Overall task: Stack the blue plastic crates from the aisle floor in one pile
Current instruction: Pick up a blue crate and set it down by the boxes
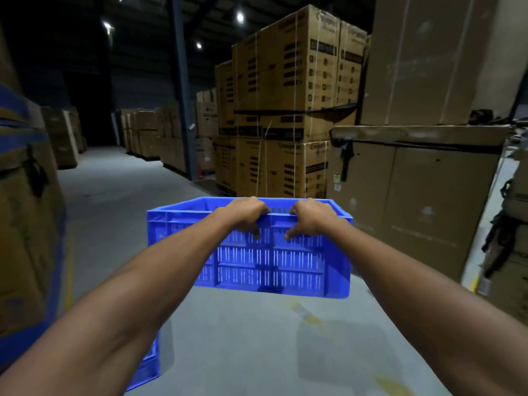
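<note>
A blue plastic crate [271,264] with slotted walls hangs in the air in front of me, above the grey aisle floor. My left hand [245,215] and my right hand [310,218] both grip its near top rim, fingers hooked inside and thumbs pressed on the outer wall. The two hands sit close together near the rim's middle. Under my left forearm, low at the left, part of another blue crate [148,364] stands on the floor, mostly hidden by the arm.
Tall stacks of strapped cardboard boxes [285,110] line the right side, with larger cartons [414,195] close at the right. More cartons [25,224] crowd the left edge. A steel column [183,90] stands mid-aisle. Grey floor [120,190] runs ahead to the left.
</note>
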Motion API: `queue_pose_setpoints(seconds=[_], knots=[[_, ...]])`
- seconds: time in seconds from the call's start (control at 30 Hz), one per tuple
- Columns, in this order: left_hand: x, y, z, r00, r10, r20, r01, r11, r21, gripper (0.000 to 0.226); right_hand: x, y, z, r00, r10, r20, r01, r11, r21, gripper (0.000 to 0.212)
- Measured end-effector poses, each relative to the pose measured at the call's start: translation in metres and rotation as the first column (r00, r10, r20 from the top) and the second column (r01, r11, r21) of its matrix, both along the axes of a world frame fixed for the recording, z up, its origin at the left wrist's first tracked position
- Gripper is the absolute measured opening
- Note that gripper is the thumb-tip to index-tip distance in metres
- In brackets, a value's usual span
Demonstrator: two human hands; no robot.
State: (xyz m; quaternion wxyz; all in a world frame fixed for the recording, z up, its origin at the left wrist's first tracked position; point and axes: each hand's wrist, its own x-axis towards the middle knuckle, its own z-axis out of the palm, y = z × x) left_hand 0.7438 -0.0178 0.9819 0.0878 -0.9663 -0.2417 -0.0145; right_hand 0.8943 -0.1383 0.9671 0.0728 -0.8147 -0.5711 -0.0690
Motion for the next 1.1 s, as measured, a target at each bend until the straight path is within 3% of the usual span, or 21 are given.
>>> queue_pose_setpoints(seconds=[0.17,0.37,0.53,0.7,0.9,1.1], knots=[[0.066,0.05,-0.013,0.998,-0.064,-0.005,0.064,0.998,-0.026,0.044,0.067,0.032,0.0,0.993,-0.071,-0.092,0.056,0.986,-0.16,0.049],[0.162,0.145,-0.021,0.983,-0.183,-0.008,0.183,0.983,0.017,0.047,0.153,0.107,-0.013,0.983,-0.121,-0.139,0.108,0.989,-0.099,0.042],[0.247,0.217,-0.018,0.952,-0.302,0.053,0.299,0.953,0.053,0.033,0.236,0.164,-0.01,0.972,-0.224,-0.074,0.22,0.974,-0.051,0.049],[0.341,0.267,-0.022,0.933,-0.335,0.131,0.335,0.942,0.025,0.038,0.318,0.187,-0.019,0.944,-0.313,-0.099,0.319,0.947,0.042,0.046],[0.477,0.318,-0.046,0.939,-0.345,-0.006,0.344,0.937,-0.059,0.056,0.43,0.221,-0.056,0.923,-0.38,-0.064,0.385,0.914,0.125,0.059],[0.636,0.354,-0.072,0.93,-0.367,0.013,0.367,0.929,-0.048,0.048,0.577,0.255,-0.069,0.906,-0.422,-0.033,0.423,0.899,0.113,0.056]])
